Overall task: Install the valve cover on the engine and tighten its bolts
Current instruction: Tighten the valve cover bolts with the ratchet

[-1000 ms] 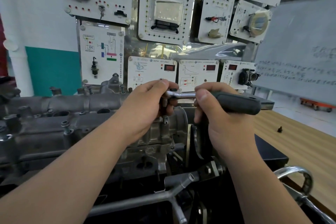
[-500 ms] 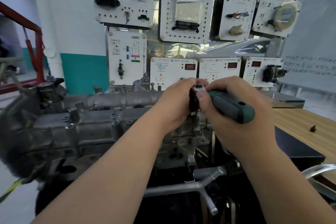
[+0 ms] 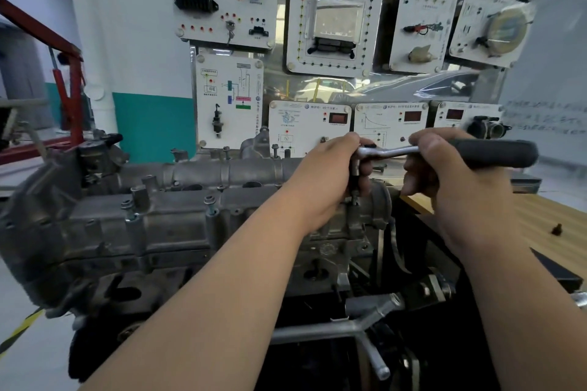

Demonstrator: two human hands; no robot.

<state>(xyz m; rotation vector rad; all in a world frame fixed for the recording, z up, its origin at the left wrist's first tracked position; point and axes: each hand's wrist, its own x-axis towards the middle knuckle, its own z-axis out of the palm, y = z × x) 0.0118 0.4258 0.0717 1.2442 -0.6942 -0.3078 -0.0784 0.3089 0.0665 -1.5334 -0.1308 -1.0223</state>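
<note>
The grey metal valve cover [image 3: 178, 225] lies along the top of the engine [image 3: 133, 267], with several bolts standing up from it, such as one bolt [image 3: 209, 201] near the middle. My right hand [image 3: 457, 181] grips the dark handle of a ratchet wrench [image 3: 444, 152], which points to the right. My left hand [image 3: 333, 181] is curled around the ratchet head and its black socket [image 3: 355, 176]. The socket stands upright on a bolt at the cover's right end.
A wooden table [image 3: 546, 219] lies to the right with a small dark bolt [image 3: 556, 228] on it. White training panels [image 3: 333, 22] fill the wall behind. A red frame [image 3: 68, 73] stands at the left. Metal stand tubes [image 3: 349, 324] cross below the engine.
The ratchet handle swung toward me, then back out to the right. My left hand stayed on the socket. The camera view shifted left, showing more of the engine.
</note>
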